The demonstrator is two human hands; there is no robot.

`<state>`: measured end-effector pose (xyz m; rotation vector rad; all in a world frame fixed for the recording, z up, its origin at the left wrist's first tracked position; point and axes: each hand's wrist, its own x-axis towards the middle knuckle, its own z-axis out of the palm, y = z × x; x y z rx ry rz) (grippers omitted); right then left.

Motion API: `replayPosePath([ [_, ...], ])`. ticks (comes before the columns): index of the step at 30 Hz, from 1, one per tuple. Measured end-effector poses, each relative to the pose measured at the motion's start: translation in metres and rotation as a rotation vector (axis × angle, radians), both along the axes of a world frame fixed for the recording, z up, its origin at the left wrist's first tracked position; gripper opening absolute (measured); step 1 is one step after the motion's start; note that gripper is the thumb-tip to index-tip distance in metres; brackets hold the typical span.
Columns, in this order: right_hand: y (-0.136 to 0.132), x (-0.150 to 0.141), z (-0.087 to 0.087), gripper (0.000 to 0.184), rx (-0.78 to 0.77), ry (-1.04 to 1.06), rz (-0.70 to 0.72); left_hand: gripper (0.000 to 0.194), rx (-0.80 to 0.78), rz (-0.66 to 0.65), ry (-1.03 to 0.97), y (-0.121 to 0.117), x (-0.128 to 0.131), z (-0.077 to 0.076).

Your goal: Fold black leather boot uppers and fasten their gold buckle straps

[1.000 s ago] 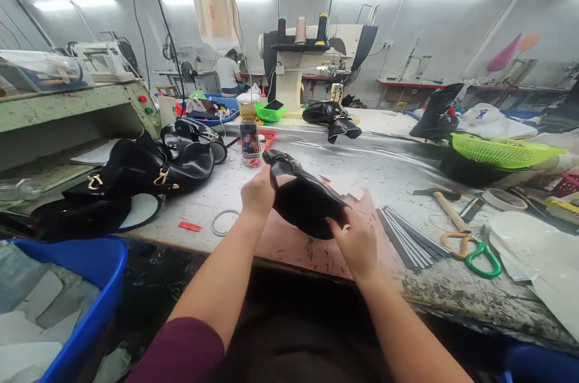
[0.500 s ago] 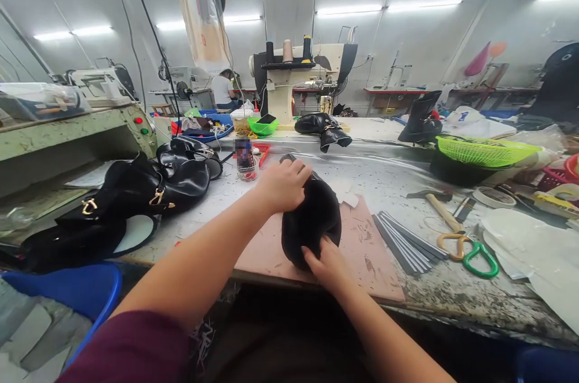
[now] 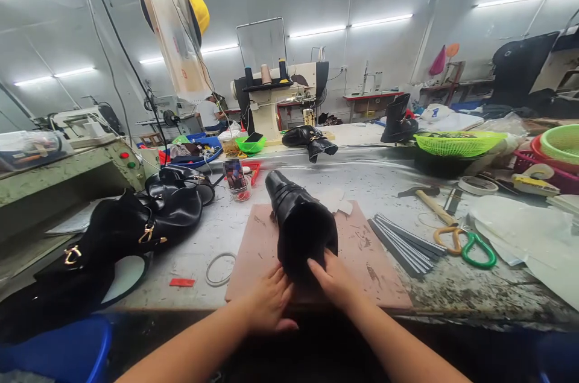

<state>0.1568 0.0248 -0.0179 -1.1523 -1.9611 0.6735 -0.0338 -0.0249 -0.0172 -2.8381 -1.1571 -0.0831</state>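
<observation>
A black leather boot (image 3: 294, 196) lies on a pinkish board (image 3: 253, 250) with its wide opening facing me and its toe pointing away. My right hand (image 3: 337, 277) grips the right rim of the opening, thumb on the inside and fingers around the outside. At the lower left of the opening is my left hand (image 3: 269, 301), its fingers stretched out and the thumb apart. Its fingertips are at the rim; whether they press on the leather I cannot tell. The boot's inside is too dark to make out.
Left are more black boots (image 3: 167, 214) with gold buckles, a grey ring (image 3: 221, 268) and a red strip (image 3: 181, 282). Right lie grey strips (image 3: 402, 244), a hammer (image 3: 432, 202), scissors (image 3: 477, 250) and a green basket (image 3: 459, 143). A sewing machine (image 3: 266, 105) stands behind.
My left hand has let go of the boot's far part and come back to the near left rim. My right hand stays on the right rim. The view has tilted and shifted.
</observation>
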Motion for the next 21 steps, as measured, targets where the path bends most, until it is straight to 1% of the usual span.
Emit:
replayPosePath([
  [1, 0.0, 0.002, 0.003, 0.03, 0.015, -0.006, -0.031, 0.073, -0.048, 0.031, -0.042, 0.0, 0.003, 0.0],
  [2, 0.0, 0.003, 0.005, 0.03, 0.027, -0.02, -0.06, 0.072, -0.093, 0.081, -0.117, 0.0, 0.006, -0.001],
  [3, -0.001, 0.005, 0.006, 0.03, 0.033, -0.045, -0.083, 0.065, -0.131, 0.159, -0.213, 0.001, 0.009, -0.001],
  [5, -0.001, 0.006, 0.004, 0.026, 0.026, -0.123, -0.097, 0.041, -0.169, 0.372, -0.407, 0.004, 0.016, -0.003],
  [6, -0.001, 0.006, 0.002, 0.022, 0.015, -0.168, -0.095, 0.031, -0.168, 0.486, -0.483, 0.006, 0.02, -0.004],
  [8, -0.001, 0.006, -0.004, 0.017, -0.009, -0.25, -0.091, 0.028, -0.134, 0.672, -0.566, 0.011, 0.027, -0.006],
  [11, 0.003, 0.009, -0.009, 0.018, -0.04, -0.334, -0.11, 0.024, -0.084, 0.83, -0.623, 0.017, 0.038, -0.009],
  [13, 0.006, 0.014, -0.007, 0.02, -0.054, -0.374, -0.126, 0.021, -0.063, 0.885, -0.643, 0.019, 0.044, -0.011],
  [15, 0.009, 0.019, -0.004, 0.022, -0.063, -0.405, -0.134, 0.02, -0.046, 0.907, -0.649, 0.019, 0.048, -0.012],
  [18, 0.012, 0.024, 0.001, 0.025, -0.063, -0.437, -0.147, 0.019, -0.014, 0.918, -0.64, 0.019, 0.052, -0.013],
  [21, 0.011, 0.024, 0.001, 0.025, -0.06, -0.453, -0.17, 0.018, 0.023, 0.911, -0.625, 0.02, 0.055, -0.014],
])
